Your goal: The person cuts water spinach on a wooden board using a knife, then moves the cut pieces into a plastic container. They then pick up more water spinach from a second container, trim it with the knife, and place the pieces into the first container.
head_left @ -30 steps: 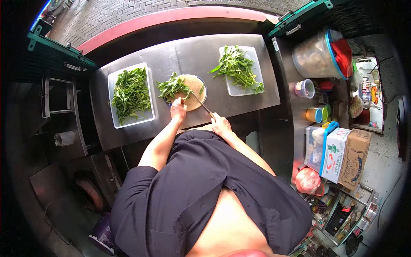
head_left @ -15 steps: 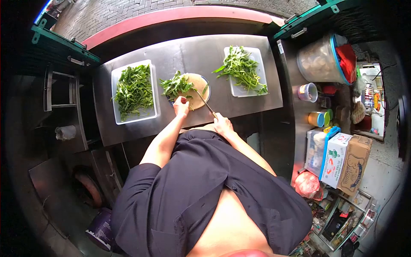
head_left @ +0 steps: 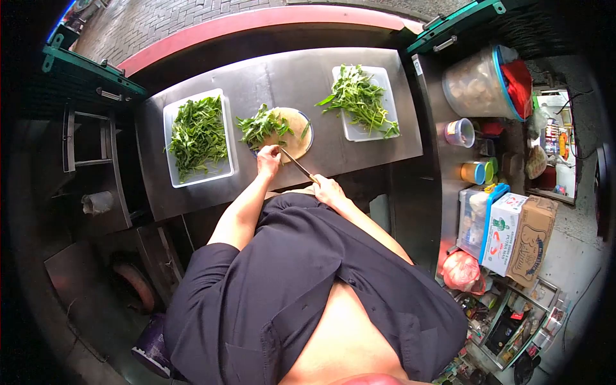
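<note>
My right hand [head_left: 328,190] is wrapped round the handle of a knife [head_left: 297,163], its blade slanting up and left over the near part of a round cutting board [head_left: 299,131]. At the board's near left edge my left hand [head_left: 269,160] is closed, fingertips pinched close by the knife tip; whatever they hold is too small to make out. Just beyond that hand, a pile of cut leafy greens [head_left: 262,127] covers the board's left side and hangs over its edge. One loose leaf [head_left: 305,131] lies at the board's right.
Left of the board stands a white plastic tray [head_left: 231,168] heaped with cut greens. Another tray [head_left: 387,83] at the right holds long-stemmed greens. Both rest on a steel table [head_left: 263,70]. A side counter carries a large tub [head_left: 471,86], cups and cardboard boxes [head_left: 531,240].
The knife tip has come left and nearer to me, from the greens to beside my left fingertips. My left hand has turned and moved slightly; a red spot at its fingers no longer shows.
</note>
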A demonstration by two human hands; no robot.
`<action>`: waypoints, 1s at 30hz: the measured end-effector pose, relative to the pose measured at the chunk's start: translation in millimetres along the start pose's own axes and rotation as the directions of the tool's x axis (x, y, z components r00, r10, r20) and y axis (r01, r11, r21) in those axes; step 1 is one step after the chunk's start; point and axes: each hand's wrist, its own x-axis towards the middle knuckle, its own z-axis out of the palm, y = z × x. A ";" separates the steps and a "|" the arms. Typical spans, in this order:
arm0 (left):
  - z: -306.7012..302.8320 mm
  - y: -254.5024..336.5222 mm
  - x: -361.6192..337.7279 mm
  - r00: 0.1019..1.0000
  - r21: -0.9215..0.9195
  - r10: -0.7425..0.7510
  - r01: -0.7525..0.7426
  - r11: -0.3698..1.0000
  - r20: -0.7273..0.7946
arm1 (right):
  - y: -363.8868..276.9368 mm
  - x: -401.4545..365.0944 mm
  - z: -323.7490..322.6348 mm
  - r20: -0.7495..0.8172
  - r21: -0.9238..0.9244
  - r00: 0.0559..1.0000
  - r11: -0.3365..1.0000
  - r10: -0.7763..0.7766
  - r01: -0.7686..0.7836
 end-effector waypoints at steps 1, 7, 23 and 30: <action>0.0 -2.8 -0.4 1.000 0.003 -0.001 0.001 1.000 0.002 | -0.3 -0.2 1.0 0.002 0.003 1.000 1.000 0.001 -0.001; -3.4 -6.3 2.7 0.997 -0.061 -0.045 0.049 0.997 0.062 | -10.9 -2.4 -0.6 0.019 0.000 0.999 0.999 0.050 -0.050; -4.5 -11.7 9.8 0.976 -0.128 -0.148 0.169 0.977 0.163 | -31.4 -11.5 7.5 0.077 -0.112 0.985 0.983 0.158 -0.149; -3.4 -15.8 14.1 0.983 -0.089 -0.066 0.082 0.993 0.169 | -35.0 -13.8 12.1 0.089 -0.170 0.978 0.970 0.190 -0.173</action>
